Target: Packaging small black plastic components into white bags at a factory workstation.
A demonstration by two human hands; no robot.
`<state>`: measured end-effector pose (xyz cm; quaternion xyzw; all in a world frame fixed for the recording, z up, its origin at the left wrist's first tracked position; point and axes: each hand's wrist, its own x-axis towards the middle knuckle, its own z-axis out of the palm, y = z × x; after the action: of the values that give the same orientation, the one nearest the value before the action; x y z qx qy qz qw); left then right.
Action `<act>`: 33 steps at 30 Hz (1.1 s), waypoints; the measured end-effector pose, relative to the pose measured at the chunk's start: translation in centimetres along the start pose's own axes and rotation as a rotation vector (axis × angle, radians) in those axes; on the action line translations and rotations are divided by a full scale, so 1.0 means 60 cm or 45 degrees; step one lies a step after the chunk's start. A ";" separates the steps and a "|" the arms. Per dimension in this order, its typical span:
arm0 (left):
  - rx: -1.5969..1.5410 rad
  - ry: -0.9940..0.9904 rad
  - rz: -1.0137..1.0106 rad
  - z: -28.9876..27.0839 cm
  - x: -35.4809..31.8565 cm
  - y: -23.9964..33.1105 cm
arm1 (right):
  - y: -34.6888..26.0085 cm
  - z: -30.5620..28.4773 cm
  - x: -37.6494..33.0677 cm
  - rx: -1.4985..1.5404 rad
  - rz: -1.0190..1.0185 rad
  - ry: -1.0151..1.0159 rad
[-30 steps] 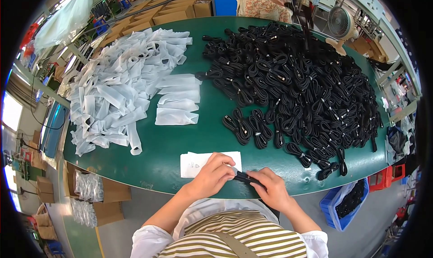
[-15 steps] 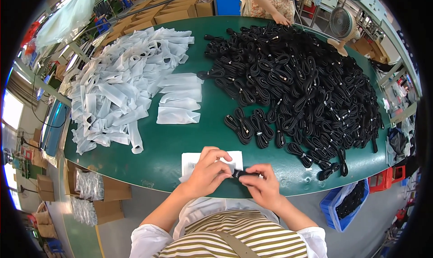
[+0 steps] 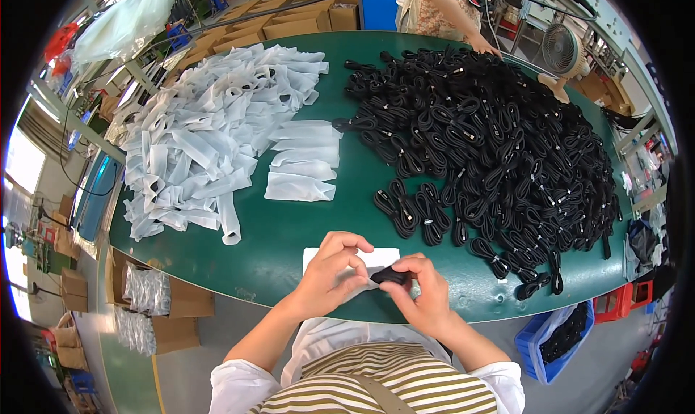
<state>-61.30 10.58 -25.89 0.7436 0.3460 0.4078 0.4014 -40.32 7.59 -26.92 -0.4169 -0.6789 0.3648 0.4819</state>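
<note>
My right hand (image 3: 422, 287) pinches a black coiled cable (image 3: 391, 275) between thumb and fingers, just above the table's near edge. My left hand (image 3: 334, 271) is closed, thumb toward fingertips, on the pale edge of a translucent plastic sleeve (image 3: 368, 287). The cable's left end touches the mouth of this sleeve; how far it reaches inside is hidden by my fingers. Under and behind my hands lies a white sheet (image 3: 310, 258), mostly covered by the left hand.
On the green table (image 3: 289, 229) lie a heap of translucent sleeves (image 3: 195, 146) at left, a row of flat filled sleeves (image 3: 300, 189), and a large pile of black cables (image 3: 499, 146) at right. Across the table, another person's hand (image 3: 483, 45) reaches toward the pile. A blue crate (image 3: 532, 352) stands below right.
The cable in my right hand has turned and now looks shorter and bunched against the sleeve's edge. My left fingers have spread slightly. The view has shifted a little.
</note>
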 end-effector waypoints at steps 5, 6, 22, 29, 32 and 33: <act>-0.660 0.236 -0.065 -0.026 0.004 0.001 | -0.019 0.012 0.029 0.157 -0.206 0.050; -0.879 0.317 -0.113 -0.034 0.002 -0.001 | -0.006 0.006 0.035 -0.023 -0.235 0.033; 0.958 0.124 0.454 -0.052 0.047 -0.118 | 0.207 -0.054 0.105 -0.741 -0.021 0.250; 0.658 0.017 0.177 0.102 -0.001 -0.076 | 0.128 -0.065 0.023 0.079 0.669 0.306; 0.710 0.022 0.138 0.118 -0.004 -0.089 | 0.121 -0.060 -0.021 -0.021 0.565 0.349; 0.705 0.038 0.117 0.120 -0.002 -0.096 | 0.119 -0.061 -0.031 -0.128 0.432 0.321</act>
<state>-56.07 10.74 -33.49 0.8337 0.4160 0.3265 0.1591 -34.92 8.99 -33.01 -0.5910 -0.5508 0.3511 0.4734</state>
